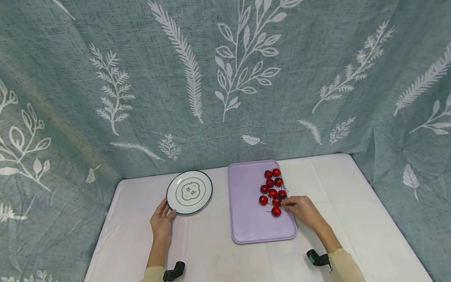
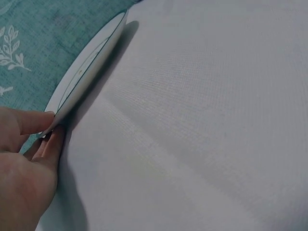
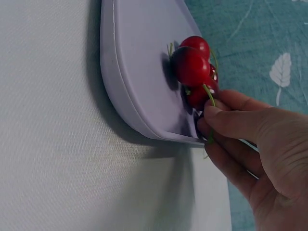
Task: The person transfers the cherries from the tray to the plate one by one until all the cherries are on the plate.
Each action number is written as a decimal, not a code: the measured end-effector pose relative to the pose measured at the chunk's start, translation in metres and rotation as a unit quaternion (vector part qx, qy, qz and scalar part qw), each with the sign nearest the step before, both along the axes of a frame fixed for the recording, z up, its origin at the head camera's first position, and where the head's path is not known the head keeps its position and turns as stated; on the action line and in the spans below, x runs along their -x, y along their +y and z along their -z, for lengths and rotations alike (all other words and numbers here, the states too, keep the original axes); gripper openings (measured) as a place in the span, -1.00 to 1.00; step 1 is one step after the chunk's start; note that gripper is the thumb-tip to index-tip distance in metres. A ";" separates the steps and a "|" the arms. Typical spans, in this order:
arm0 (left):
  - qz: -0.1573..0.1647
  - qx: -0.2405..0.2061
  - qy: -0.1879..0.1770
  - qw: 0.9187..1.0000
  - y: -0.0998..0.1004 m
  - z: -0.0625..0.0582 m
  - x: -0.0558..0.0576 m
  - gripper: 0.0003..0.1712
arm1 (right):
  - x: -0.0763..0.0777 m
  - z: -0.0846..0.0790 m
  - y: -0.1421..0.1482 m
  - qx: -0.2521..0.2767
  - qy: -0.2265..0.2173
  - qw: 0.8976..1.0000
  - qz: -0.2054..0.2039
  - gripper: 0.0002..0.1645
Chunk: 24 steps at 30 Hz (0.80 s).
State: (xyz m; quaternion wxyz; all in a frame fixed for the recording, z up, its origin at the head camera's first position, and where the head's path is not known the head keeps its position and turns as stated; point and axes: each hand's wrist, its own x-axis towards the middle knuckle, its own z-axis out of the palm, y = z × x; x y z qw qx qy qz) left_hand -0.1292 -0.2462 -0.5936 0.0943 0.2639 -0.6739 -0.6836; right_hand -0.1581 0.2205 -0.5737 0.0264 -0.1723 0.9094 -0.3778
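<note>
My left hand [image 1: 162, 224] holds the near-left rim of a round white plate [image 1: 207, 197] with a dark edge and a printed centre. In the left wrist view the thumb lies over the rim and the fingers sit under it. A purple tray [image 1: 246, 223] carries several red cherries [image 1: 273, 193] along its right side. Over the tray's right edge, my right hand [image 1: 301, 209] pinches the green stem [image 3: 210, 95] of a cherry between thumb and fingers. Other cherries cluster right beside the fingertips, and the hand partly hides some of them.
A white cloth covers the table [image 1: 201, 250], with the plate left of the tray. Behind and at the sides hangs a teal curtain [image 1: 141, 78] with white leaf prints. Each wrist wears a black camera mount [image 1: 174, 271].
</note>
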 end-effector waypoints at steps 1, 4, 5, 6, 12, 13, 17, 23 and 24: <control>0.000 0.000 0.000 1.000 0.000 0.000 0.000 -0.20 | 0.000 0.000 0.000 0.002 0.001 1.000 0.001 -0.76; 0.000 0.004 -0.007 1.000 0.000 -0.001 0.001 -0.20 | 0.002 -0.001 0.001 0.002 0.002 1.000 0.002 -0.76; 0.000 0.006 -0.010 1.000 0.000 -0.001 0.001 -0.20 | 0.002 -0.002 0.002 0.003 0.002 1.000 0.002 -0.76; 0.000 0.006 -0.010 1.000 0.000 -0.001 0.002 -0.20 | 0.002 -0.002 0.002 0.003 0.001 1.000 0.003 -0.76; -0.002 0.007 -0.013 1.000 0.001 -0.002 0.002 -0.19 | 0.004 -0.003 0.002 0.001 0.003 1.000 0.001 -0.76; -0.001 0.008 -0.013 1.000 0.001 -0.002 0.002 -0.19 | 0.004 -0.004 0.002 0.002 0.003 1.000 0.001 -0.75; -0.004 0.004 -0.017 1.000 0.001 -0.002 0.002 -0.19 | 0.005 -0.004 0.000 0.007 0.001 1.000 -0.001 -0.75; -0.008 0.005 -0.023 1.000 0.001 -0.002 0.002 -0.20 | 0.006 -0.002 -0.004 0.028 -0.003 1.000 0.001 -0.76; -0.008 0.006 -0.024 1.000 0.002 -0.002 0.002 -0.20 | 0.007 -0.002 -0.005 0.034 -0.003 0.999 0.001 -0.76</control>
